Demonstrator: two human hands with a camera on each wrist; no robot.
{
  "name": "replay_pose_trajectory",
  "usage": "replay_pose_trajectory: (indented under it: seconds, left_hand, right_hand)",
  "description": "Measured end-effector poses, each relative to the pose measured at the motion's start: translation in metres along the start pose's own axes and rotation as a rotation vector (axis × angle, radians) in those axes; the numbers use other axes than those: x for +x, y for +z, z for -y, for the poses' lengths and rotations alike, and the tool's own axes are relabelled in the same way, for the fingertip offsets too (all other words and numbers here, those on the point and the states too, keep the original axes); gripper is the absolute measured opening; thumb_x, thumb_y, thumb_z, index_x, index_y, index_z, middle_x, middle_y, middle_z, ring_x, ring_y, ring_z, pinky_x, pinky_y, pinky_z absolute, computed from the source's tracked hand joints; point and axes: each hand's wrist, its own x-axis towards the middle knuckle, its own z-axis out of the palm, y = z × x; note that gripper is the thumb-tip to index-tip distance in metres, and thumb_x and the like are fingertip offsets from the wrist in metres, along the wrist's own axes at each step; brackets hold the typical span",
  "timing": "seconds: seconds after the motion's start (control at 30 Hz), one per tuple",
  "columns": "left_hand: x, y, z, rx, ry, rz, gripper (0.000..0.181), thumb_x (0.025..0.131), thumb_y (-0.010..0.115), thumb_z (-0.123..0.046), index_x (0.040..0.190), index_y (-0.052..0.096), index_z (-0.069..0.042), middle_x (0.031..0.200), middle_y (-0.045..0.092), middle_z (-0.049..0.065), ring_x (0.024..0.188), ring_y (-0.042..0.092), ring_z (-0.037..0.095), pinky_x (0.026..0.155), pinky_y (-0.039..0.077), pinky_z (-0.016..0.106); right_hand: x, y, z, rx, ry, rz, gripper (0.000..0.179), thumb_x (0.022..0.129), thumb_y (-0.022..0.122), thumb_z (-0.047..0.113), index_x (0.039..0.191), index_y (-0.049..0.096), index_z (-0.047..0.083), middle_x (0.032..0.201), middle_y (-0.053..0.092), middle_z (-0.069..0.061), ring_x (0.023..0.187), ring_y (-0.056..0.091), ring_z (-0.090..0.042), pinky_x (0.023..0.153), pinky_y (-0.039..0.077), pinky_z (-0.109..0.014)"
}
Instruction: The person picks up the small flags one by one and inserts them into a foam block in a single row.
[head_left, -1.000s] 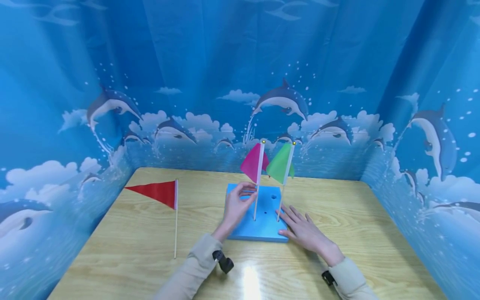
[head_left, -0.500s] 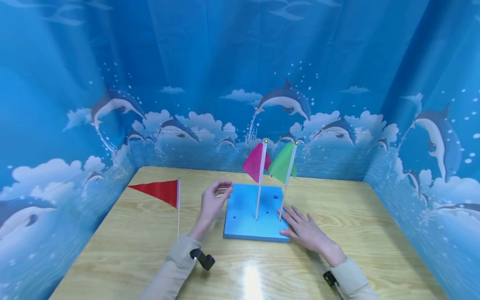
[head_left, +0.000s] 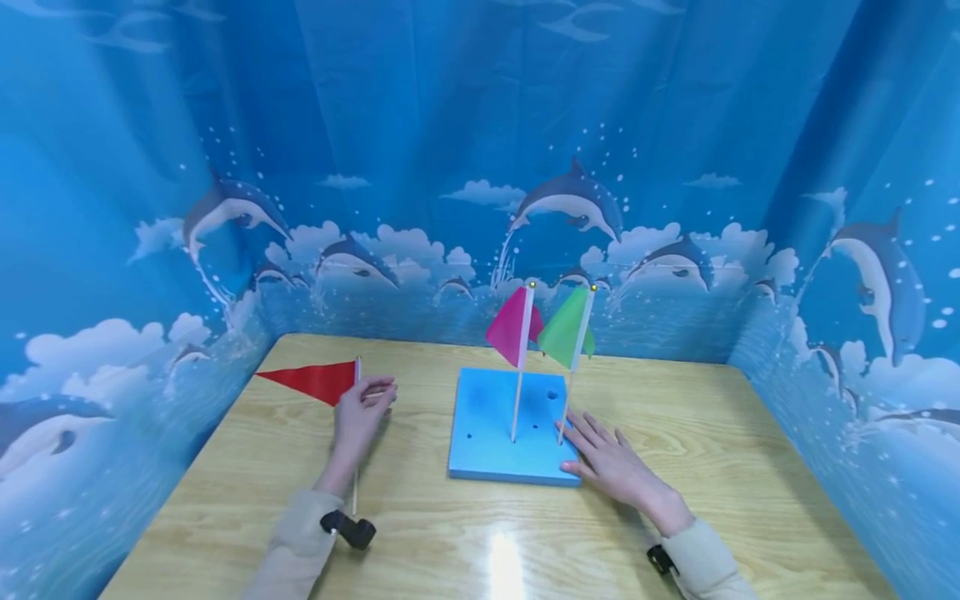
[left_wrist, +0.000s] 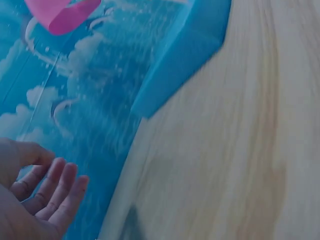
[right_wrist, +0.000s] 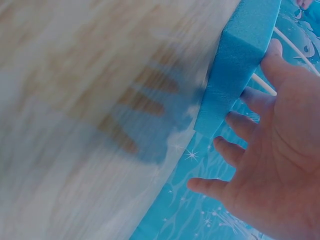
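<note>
A red triangular flag (head_left: 315, 382) on a thin stick lies on the table at the left. My left hand (head_left: 360, 421) is over its stick, hiding part of it; in the left wrist view the fingers (left_wrist: 65, 200) are loosely bent with nothing between them. A blue foam block (head_left: 487, 458) with small holes sits mid-table. From it rise a magenta flag (head_left: 508, 327) and, to its right, a green flag (head_left: 561, 329), both on sticks. My right hand (head_left: 618, 471) rests against the block's right side with fingers spread, as the right wrist view shows.
The wooden table (head_left: 420, 533) extends around the block, with bare wood between it and the red flag. A blue curtain (head_left: 450, 125) printed with dolphins encloses the back and both sides.
My left hand has let go of the magenta flag's stick and moved left, away from the block, to the red flag. The right hand has stayed at the block.
</note>
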Motion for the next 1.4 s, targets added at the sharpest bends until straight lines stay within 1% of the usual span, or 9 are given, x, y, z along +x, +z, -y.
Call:
replay_pose_trajectory:
  seconds: [0.13,0.3,0.43,0.53,0.63,0.73,1.0,1.2,1.4]
  left_hand:
    - [-0.001,-0.018,0.01,0.064,-0.047,-0.019,0.03,0.099,0.067,-0.015,0.125,0.066,0.001,0.118,0.069,0.022,0.098,0.072,0.025,0.078,0.062,0.029]
    - [-0.003,-0.038,0.018,0.239,-0.067,-0.033,0.029,0.099,0.066,-0.018,0.124,0.067,-0.002,0.116,0.071,0.02,0.091,0.07,0.02,0.071,0.056,0.019]
    - [-0.007,-0.05,0.019,0.374,-0.096,0.002,0.031,0.098,0.065,-0.017,0.122,0.066,0.002,0.115,0.07,0.023,0.099,0.068,0.032,0.079,0.055,0.032]
    - [-0.01,-0.055,0.017,0.397,-0.142,0.056,0.032,0.098,0.065,-0.014,0.121,0.064,0.007,0.113,0.069,0.027,0.095,0.069,0.033,0.078,0.057,0.035]
    - [-0.01,-0.057,0.018,0.398,-0.184,0.092,0.031,0.096,0.066,-0.012,0.119,0.064,0.01,0.107,0.07,0.027,0.08,0.07,0.024,0.066,0.059,0.029]
    - [-0.01,-0.056,0.019,0.427,-0.209,0.116,0.031,0.093,0.069,-0.01,0.116,0.065,0.011,0.102,0.072,0.024,0.074,0.069,0.019,0.066,0.059,0.03]
    - [-0.009,-0.051,0.021,0.588,-0.147,0.101,0.027,0.084,0.075,-0.01,0.104,0.07,0.007,0.09,0.075,0.014,0.076,0.07,0.021,0.07,0.054,0.035]
    - [-0.009,-0.05,0.02,0.643,-0.074,0.066,0.023,0.074,0.069,-0.007,0.094,0.074,0.003,0.087,0.075,0.013,0.086,0.069,0.031,0.069,0.051,0.037]
    - [-0.008,-0.05,0.018,0.653,-0.076,0.059,0.026,0.074,0.068,-0.008,0.097,0.077,0.002,0.091,0.075,0.015,0.091,0.068,0.035,0.077,0.052,0.043]
  right_hand:
    - [-0.001,-0.002,0.001,-0.001,0.003,0.005,0.067,0.104,0.052,0.047,0.159,0.033,0.012,0.165,0.025,-0.017,0.15,0.022,-0.047,0.112,0.017,-0.079]
    - [-0.001,-0.002,0.001,-0.003,0.007,0.01,0.067,0.104,0.052,0.046,0.159,0.032,0.013,0.166,0.024,-0.017,0.15,0.022,-0.046,0.112,0.017,-0.078]
    - [-0.001,-0.002,0.001,-0.004,0.005,0.007,0.067,0.104,0.052,0.046,0.159,0.032,0.013,0.166,0.024,-0.016,0.15,0.022,-0.046,0.112,0.017,-0.078]
    - [-0.001,-0.002,0.0,-0.007,0.006,0.008,0.068,0.104,0.051,0.047,0.159,0.032,0.013,0.166,0.024,-0.016,0.15,0.022,-0.046,0.112,0.017,-0.078]
    - [-0.001,-0.002,0.0,-0.01,0.005,0.008,0.068,0.104,0.051,0.048,0.159,0.032,0.013,0.166,0.024,-0.016,0.15,0.022,-0.046,0.112,0.018,-0.078]
    - [-0.001,-0.002,-0.001,-0.008,-0.003,0.002,0.068,0.104,0.052,0.048,0.159,0.033,0.013,0.166,0.025,-0.016,0.15,0.023,-0.046,0.112,0.018,-0.079]
    - [-0.001,0.001,-0.001,0.01,-0.021,-0.012,0.068,0.103,0.054,0.046,0.158,0.034,0.012,0.165,0.025,-0.018,0.148,0.024,-0.049,0.11,0.018,-0.08]
    - [0.0,0.0,0.0,0.004,0.002,0.009,0.067,0.104,0.052,0.046,0.159,0.032,0.014,0.166,0.023,-0.015,0.15,0.022,-0.047,0.112,0.016,-0.078]
    - [-0.001,-0.001,0.0,0.0,0.007,0.016,0.067,0.104,0.052,0.046,0.159,0.032,0.013,0.167,0.022,-0.015,0.15,0.021,-0.046,0.113,0.016,-0.078]
